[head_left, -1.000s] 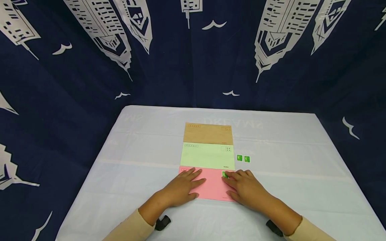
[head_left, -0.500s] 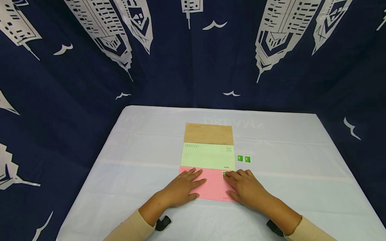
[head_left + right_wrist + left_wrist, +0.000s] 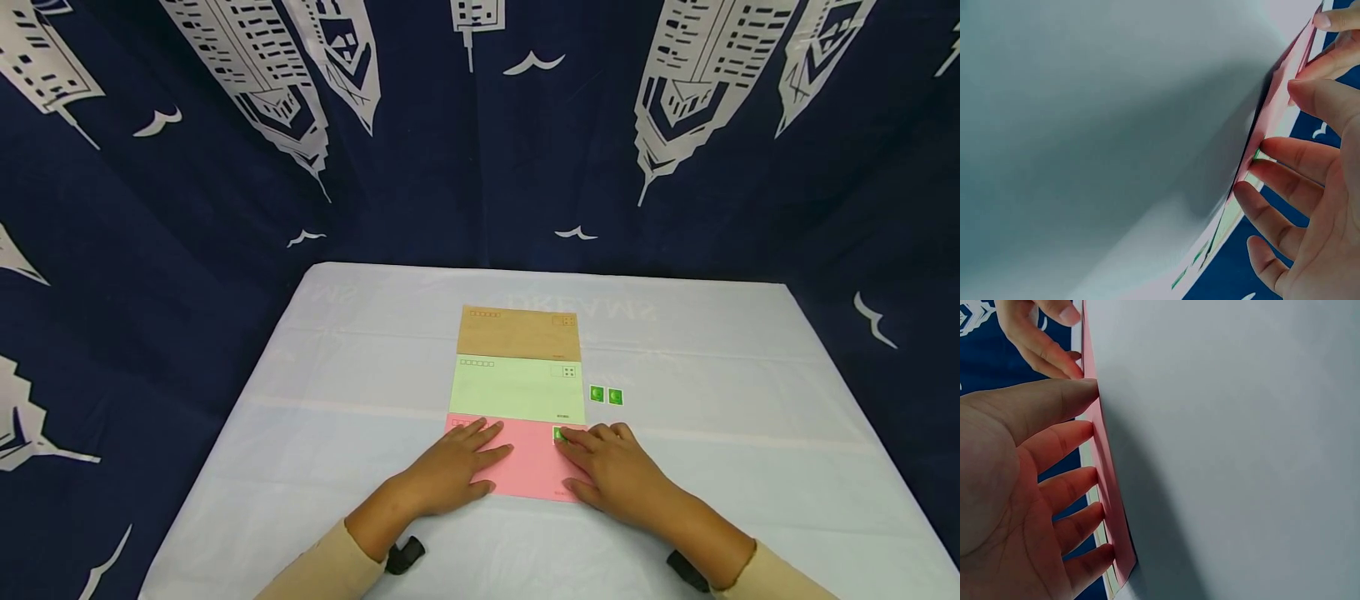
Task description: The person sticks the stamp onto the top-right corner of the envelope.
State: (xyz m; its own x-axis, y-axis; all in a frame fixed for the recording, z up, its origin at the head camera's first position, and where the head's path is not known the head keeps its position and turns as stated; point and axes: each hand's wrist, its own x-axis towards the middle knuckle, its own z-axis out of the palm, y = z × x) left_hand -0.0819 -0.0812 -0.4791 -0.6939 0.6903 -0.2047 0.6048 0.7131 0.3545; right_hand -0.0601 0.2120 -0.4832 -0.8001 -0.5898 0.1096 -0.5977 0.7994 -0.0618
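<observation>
Right grip [image 3: 618, 471], loosely spread, touches the stamp [image 3: 557, 434] partly under its tips, the splayed left grip [image 3: 450, 471] farther away.

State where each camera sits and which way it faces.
Head: on the head, facing forward and down at the white table and pink rectangular paper envelope; left hand, right hand and forearms show.
Left wrist: worn there, facing the left hand's palm and envelope; right hand partly shows.
Right wrist: worn there, facing the right hand's palm and envelope; left hand partly shows.
Both wrist views share the envelope.
</observation>
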